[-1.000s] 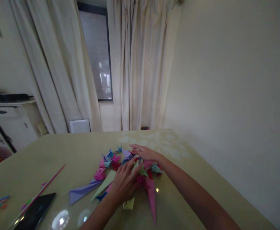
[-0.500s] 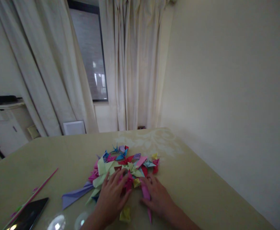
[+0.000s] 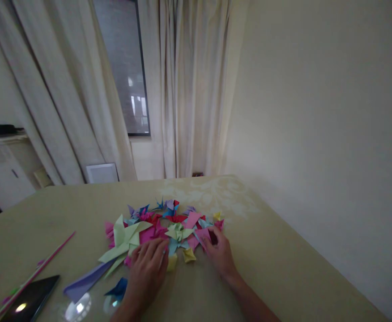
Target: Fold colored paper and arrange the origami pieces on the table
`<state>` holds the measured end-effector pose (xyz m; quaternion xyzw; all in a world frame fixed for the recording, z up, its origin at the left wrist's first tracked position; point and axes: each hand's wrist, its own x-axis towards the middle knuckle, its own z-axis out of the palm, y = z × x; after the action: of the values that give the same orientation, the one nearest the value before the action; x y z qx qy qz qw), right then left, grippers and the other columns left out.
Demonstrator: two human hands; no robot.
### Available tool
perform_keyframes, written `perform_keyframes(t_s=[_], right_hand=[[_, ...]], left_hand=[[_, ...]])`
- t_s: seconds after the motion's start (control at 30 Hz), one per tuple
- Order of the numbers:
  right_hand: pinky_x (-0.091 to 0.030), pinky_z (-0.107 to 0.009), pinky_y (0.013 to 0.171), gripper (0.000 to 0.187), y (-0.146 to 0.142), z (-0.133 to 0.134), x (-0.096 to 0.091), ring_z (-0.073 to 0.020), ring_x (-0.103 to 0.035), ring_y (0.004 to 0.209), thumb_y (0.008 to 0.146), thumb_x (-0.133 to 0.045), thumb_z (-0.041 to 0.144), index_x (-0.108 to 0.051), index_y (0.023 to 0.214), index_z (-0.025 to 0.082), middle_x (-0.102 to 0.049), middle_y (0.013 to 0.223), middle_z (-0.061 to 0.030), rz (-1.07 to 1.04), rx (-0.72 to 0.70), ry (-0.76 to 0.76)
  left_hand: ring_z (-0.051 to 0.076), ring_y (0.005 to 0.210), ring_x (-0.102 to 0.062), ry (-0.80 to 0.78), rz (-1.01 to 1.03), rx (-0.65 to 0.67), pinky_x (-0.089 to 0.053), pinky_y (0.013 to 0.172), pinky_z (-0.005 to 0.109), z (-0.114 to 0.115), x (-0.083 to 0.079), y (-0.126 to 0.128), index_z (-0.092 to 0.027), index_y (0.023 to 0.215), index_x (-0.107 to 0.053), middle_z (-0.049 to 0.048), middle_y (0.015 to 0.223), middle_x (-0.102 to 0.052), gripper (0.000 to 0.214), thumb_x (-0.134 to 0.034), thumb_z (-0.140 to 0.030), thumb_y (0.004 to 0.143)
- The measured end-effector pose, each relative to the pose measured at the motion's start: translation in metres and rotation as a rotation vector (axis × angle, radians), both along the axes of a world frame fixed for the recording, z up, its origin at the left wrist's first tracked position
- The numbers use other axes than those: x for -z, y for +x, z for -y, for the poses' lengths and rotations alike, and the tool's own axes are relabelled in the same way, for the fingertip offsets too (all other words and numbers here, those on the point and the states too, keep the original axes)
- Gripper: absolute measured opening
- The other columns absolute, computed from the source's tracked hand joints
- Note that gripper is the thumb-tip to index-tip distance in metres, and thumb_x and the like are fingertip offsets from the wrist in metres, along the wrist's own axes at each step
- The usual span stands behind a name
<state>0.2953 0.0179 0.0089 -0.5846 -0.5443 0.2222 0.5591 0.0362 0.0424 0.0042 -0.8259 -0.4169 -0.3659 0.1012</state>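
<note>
- The right hand (image 3: pixel 222 256) has its thumb and forefinger bent toward each other, and they pinch the right edge of a pink folded paper (image 3: pixel 202 235).
- This pink folded paper is at the right front part of a colourful paper heap (image 3: pixel 155 230), which lies on the table (image 3: pixel 266 277).
- The left hand (image 3: pixel 149 268) is palm down at the front of the heap, with fingers curved and close together; one cannot tell if it grips something beneath.
- A yellow paper (image 3: pixel 172 263) is just beside the left fingertips, and a small yellow piece (image 3: pixel 189 255) lies between the two hands.
- A large pale green piece (image 3: pixel 125 238) rests on the left part of the heap.
- A dark blue piece (image 3: pixel 118 289) lies just left of the left hand, and a long purple piece (image 3: pixel 87 280) lies farther left.
- A thin pink stick (image 3: pixel 53 256) crosses a black flat device (image 3: pixel 33 297).
</note>
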Motion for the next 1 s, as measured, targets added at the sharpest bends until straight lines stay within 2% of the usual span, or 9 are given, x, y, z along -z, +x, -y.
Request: perform_keyframes(t_s=[0.07,0.17,0.3,0.4,0.5,0.63,0.73,0.83,1.0], right_hand=[[-0.053,-0.029,0.068,0.032,0.002,0.002,-0.002,-0.0207,-0.065,0.075,0.093,-0.067,0.052,-0.068,0.092,0.020,-0.068,0.081,-0.0032,-0.085,0.011,0.023],[-0.045,-0.024,0.053,0.040,0.000,0.003,-0.006,-0.0153,-0.057,0.059,0.092,-0.069,0.061,-0.063,0.091,0.021,-0.061,0.070,0.0018,-0.227,0.002,0.026],[-0.039,-0.021,0.046,0.041,-0.010,0.009,-0.011,-0.0109,-0.052,0.049,0.087,-0.079,0.058,-0.059,0.088,0.022,-0.057,0.065,0.0053,-0.586,-0.122,0.000],[-0.045,-0.022,0.050,0.043,-0.017,0.013,-0.011,-0.0126,-0.059,0.054,0.084,-0.083,0.058,-0.059,0.085,0.022,-0.063,0.066,0.0032,-0.640,-0.219,-0.047],[-0.047,-0.023,0.051,0.047,-0.021,0.013,-0.007,-0.0133,-0.061,0.053,0.078,-0.087,0.060,-0.060,0.082,0.021,-0.066,0.066,0.0025,-0.582,-0.321,-0.133],[-0.044,-0.022,0.050,0.048,-0.021,0.011,-0.003,-0.0112,-0.060,0.051,0.078,-0.086,0.062,-0.065,0.083,0.019,-0.070,0.070,-0.0002,-0.533,-0.403,-0.205],[-0.041,-0.021,0.046,0.053,-0.020,0.010,-0.001,-0.0101,-0.056,0.045,0.074,-0.086,0.066,-0.064,0.078,0.019,-0.069,0.064,0.0001,-0.519,-0.393,-0.222],[-0.040,-0.021,0.044,0.054,-0.020,0.009,-0.002,-0.0099,-0.054,0.043,0.073,-0.086,0.068,-0.064,0.076,0.019,-0.068,0.062,0.0005,-0.502,-0.366,-0.214],[-0.038,-0.022,0.044,0.056,-0.018,0.009,-0.005,-0.0110,-0.054,0.044,0.087,-0.069,0.073,-0.065,0.079,0.018,-0.069,0.064,-0.0016,-0.458,-0.339,-0.195]], left_hand=[[0.024,0.101,-0.071,-0.056,0.097,0.137,-0.049,0.093,0.036,0.016,0.000,0.016,-0.027,0.117,-0.074,0.0057,0.108,-0.080,0.023,-0.055,-0.026,0.104],[0.023,0.093,-0.073,-0.303,0.289,0.294,-0.056,0.084,0.032,0.037,0.005,0.038,-0.027,0.127,-0.070,0.0067,0.108,-0.080,0.030,-0.058,-0.043,0.104],[0.023,0.081,-0.074,-0.692,0.536,0.309,-0.059,0.068,0.029,0.050,0.004,0.051,-0.027,0.135,-0.068,0.0067,0.096,-0.080,0.050,-0.056,-0.061,0.100],[0.022,0.070,-0.072,-0.861,0.730,0.290,-0.058,0.062,0.028,0.043,-0.003,0.045,-0.024,0.131,-0.071,0.0059,0.087,-0.079,0.055,-0.060,-0.065,0.096],[0.021,0.067,-0.073,-0.932,0.917,0.267,-0.059,0.061,0.028,0.032,-0.010,0.035,-0.020,0.124,-0.074,0.0056,0.084,-0.080,0.057,-0.075,-0.063,0.086],[0.025,0.076,-0.079,-0.967,1.022,0.305,-0.063,0.068,0.030,0.024,-0.018,0.027,-0.020,0.114,-0.079,0.0075,0.087,-0.084,0.050,-0.084,-0.056,0.080],[0.026,0.083,-0.080,-0.945,1.048,0.314,-0.065,0.072,0.031,0.023,-0.025,0.023,-0.021,0.112,-0.082,0.0091,0.095,-0.085,0.046,-0.084,-0.054,0.081],[0.025,0.079,-0.080,-0.932,1.036,0.305,-0.064,0.071,0.030,0.022,-0.029,0.021,-0.021,0.115,-0.081,0.0089,0.091,-0.085,0.049,-0.082,-0.057,0.082],[0.026,0.078,-0.080,-0.957,1.008,0.290,-0.065,0.070,0.032,0.019,-0.030,0.018,-0.017,0.115,-0.081,0.0101,0.086,-0.085,0.061,-0.084,-0.065,0.076]])
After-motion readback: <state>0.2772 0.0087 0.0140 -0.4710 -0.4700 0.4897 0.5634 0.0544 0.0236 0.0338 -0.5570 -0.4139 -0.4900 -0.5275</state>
